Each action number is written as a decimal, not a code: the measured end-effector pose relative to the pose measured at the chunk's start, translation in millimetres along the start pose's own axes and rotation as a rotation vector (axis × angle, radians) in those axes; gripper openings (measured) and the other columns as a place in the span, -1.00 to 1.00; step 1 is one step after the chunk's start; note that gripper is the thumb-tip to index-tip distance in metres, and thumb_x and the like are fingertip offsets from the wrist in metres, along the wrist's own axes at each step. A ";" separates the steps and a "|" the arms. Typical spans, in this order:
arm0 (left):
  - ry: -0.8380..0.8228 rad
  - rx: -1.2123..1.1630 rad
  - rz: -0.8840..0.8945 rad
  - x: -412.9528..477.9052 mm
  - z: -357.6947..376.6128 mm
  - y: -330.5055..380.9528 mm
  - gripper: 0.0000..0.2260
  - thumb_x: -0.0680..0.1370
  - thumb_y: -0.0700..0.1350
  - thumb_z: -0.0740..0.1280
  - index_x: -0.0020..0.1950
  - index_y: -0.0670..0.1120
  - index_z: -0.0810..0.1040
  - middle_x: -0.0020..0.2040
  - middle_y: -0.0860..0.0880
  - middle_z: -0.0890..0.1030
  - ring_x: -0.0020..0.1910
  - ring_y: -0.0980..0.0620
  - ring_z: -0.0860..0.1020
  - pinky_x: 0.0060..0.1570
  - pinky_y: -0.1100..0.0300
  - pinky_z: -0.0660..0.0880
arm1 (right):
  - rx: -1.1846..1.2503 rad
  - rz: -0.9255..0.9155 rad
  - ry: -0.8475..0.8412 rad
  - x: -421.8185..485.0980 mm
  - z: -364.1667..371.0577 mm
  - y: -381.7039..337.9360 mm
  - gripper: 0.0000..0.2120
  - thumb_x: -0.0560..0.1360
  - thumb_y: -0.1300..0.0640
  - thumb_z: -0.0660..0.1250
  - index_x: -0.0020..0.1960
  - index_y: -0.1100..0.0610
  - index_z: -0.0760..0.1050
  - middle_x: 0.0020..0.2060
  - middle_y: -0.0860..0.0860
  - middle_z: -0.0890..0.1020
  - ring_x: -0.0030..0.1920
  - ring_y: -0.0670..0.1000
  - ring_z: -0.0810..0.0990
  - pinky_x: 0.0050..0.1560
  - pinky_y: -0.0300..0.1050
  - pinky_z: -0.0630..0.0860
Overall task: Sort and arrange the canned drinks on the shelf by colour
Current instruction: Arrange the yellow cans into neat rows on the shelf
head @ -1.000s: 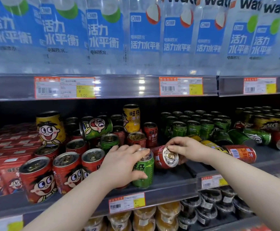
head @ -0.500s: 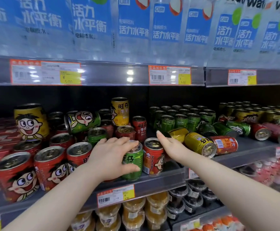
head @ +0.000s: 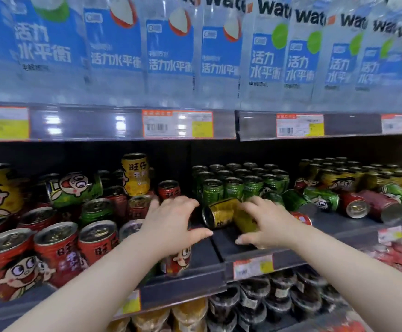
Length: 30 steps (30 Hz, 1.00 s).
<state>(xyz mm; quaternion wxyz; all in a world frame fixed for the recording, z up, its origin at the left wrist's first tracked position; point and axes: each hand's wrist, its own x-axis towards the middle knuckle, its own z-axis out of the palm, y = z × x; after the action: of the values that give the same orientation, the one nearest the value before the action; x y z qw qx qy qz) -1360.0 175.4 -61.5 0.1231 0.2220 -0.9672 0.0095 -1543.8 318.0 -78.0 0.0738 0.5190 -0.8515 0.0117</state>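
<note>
A: What are the two hands doing?

B: The right hand [head: 269, 226] lies on a yellow can [head: 245, 222] that is on its side. The fingers bend over the top of it and the thumb sits low in front, so the hand grips it.

A: And the other one?

B: The left hand [head: 171, 224] has its fingers spread wide and a bit bent. It holds nothing that I can see. Under it stands a red can [head: 179, 259], near the front edge of the shelf [head: 204, 257]. I cannot tell if the palm touches the top of it.

A: Is there more yellow close by?

B: Yes, a second yellow can [head: 219, 212] lies on its side too, between the two hands and right against the first. Its round end faces left.

A: What is behind them?

B: Rows of green cans [head: 233, 188] stand up straight just behind the hands. To the right, more cans lie tipped over (a tipped green can [head: 319, 197] beside a tipped red can [head: 355, 204]).

A: And to the left?

B: Many red cans [head: 58, 250] stand in front. A lying green can [head: 75, 188] rests on top of some of them, and a tall yellow can [head: 135, 174] stands higher than the cans round it.

A: And up high?

B: Big water packs [head: 171, 51] with blue labels, all in a row on the shelf above.
</note>
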 end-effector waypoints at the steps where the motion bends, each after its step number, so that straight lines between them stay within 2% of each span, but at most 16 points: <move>1: -0.007 0.001 -0.012 7.9 0.0 8.7 -0.36 0.44 0.34 0.19 0.44 0.08 0.20 0.46 0.03 0.28 0.41 -0.04 0.27 0.38 -0.07 0.14 | -0.072 -0.022 -0.061 -0.9 2.4 9.8 -0.13 0.30 -0.37 0.32 0.47 -0.05 0.10 0.42 0.04 0.24 0.39 0.14 0.29 0.37 0.08 0.23; 3: -0.032 0.014 -0.040 23.8 3.5 24.4 -0.35 0.44 0.32 0.24 0.43 0.05 0.22 0.42 -0.01 0.33 0.38 -0.08 0.32 0.36 -0.04 0.19 | -0.145 -0.092 -0.121 -1.4 9.0 24.9 -0.03 0.28 -0.36 0.35 0.50 -0.09 -0.06 0.49 0.04 0.11 0.44 0.13 0.24 0.43 0.14 0.12; 6: -0.115 0.093 -0.107 48.3 14.5 42.5 -0.32 0.37 0.30 0.34 0.38 0.01 0.28 0.35 -0.05 0.40 0.31 -0.11 0.39 0.26 -0.03 0.30 | -0.179 -0.213 -0.083 1.1 11.7 37.3 0.01 0.28 -0.29 0.41 0.51 -0.07 -0.11 0.49 0.03 0.10 0.42 0.12 0.29 0.43 0.12 0.12; 9: -0.220 0.188 -0.194 74.8 26.2 55.9 -0.29 0.29 0.25 0.44 0.34 -0.01 0.32 0.28 -0.08 0.44 0.25 -0.13 0.43 0.16 -0.02 0.39 | -0.204 -0.339 -0.043 3.4 9.4 43.7 0.02 0.27 -0.22 0.45 0.50 0.01 -0.07 0.49 0.03 0.14 0.38 0.13 0.33 0.43 0.16 0.08; 13: -0.283 0.243 -0.314 98.8 45.8 63.0 -0.18 0.28 0.23 0.47 0.42 0.00 0.21 0.34 -0.09 0.40 0.31 -0.14 0.39 0.25 -0.04 0.33 | -0.169 -0.434 -0.004 6.6 10.9 51.6 -0.09 0.29 -0.14 0.47 0.44 0.09 0.05 0.44 0.06 0.26 0.32 0.13 0.40 0.41 0.13 0.10; 17: -0.236 0.118 -0.375 102.4 57.4 66.2 -0.29 0.34 0.20 0.44 0.37 -0.04 0.25 0.29 -0.09 0.45 0.26 -0.12 0.45 0.16 0.05 0.38 | -0.107 -0.495 -0.021 10.1 14.0 60.4 -0.10 0.28 -0.13 0.47 0.43 0.07 0.06 0.45 0.04 0.20 0.29 0.15 0.43 0.41 0.12 0.11; 19: -0.201 0.058 -0.410 99.7 55.8 70.0 -0.34 0.33 0.17 0.46 0.30 -0.04 0.30 0.26 -0.07 0.48 0.21 -0.09 0.49 0.10 0.10 0.43 | -0.080 -0.525 0.002 9.8 15.9 64.5 -0.11 0.28 -0.13 0.47 0.43 0.07 0.08 0.43 0.03 0.17 0.22 0.16 0.47 0.36 0.06 0.20; 22: -0.155 0.000 -0.472 92.0 47.7 73.7 -0.36 0.30 0.12 0.50 0.27 -0.03 0.32 0.26 -0.06 0.45 0.20 -0.08 0.50 0.06 0.12 0.47 | -0.027 -0.580 0.037 9.0 18.4 68.4 -0.17 0.29 -0.09 0.45 0.42 0.08 0.11 0.39 0.01 0.20 0.18 0.13 0.49 0.32 0.01 0.24; 25: -0.086 -0.021 -0.487 81.3 35.0 72.3 -0.35 0.30 0.12 0.48 0.30 -0.02 0.33 0.27 -0.07 0.42 0.20 -0.09 0.49 0.08 0.13 0.46 | 0.051 -0.582 0.038 12.9 16.8 68.4 -0.19 0.29 -0.11 0.44 0.40 0.04 0.13 0.35 -0.03 0.32 0.23 0.07 0.46 0.38 0.07 0.21; 28: -0.060 -0.004 -0.487 71.1 21.0 73.6 -0.31 0.28 0.13 0.47 0.34 -0.01 0.31 0.25 -0.07 0.45 0.18 -0.11 0.50 0.12 0.09 0.48 | 0.150 -0.539 0.021 21.5 9.8 68.1 -0.22 0.28 -0.15 0.45 0.36 0.02 0.16 0.22 -0.02 0.48 0.18 0.07 0.50 0.22 -0.03 0.33; 30: -0.095 0.023 -0.494 66.1 13.4 74.4 -0.33 0.29 0.09 0.45 0.33 0.00 0.31 0.23 -0.06 0.50 0.15 -0.12 0.52 0.09 0.07 0.50 | 0.241 -0.495 -0.028 29.0 5.4 68.4 -0.22 0.29 -0.16 0.45 0.38 -0.02 0.16 0.24 -0.05 0.44 0.17 0.07 0.49 0.12 -0.10 0.39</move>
<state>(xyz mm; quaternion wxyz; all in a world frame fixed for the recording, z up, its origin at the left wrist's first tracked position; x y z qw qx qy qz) -1452.9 213.2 -55.7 0.0736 0.4533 -0.8881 -0.0201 -1618.0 323.4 -75.5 0.0003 0.7166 -0.6920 0.0876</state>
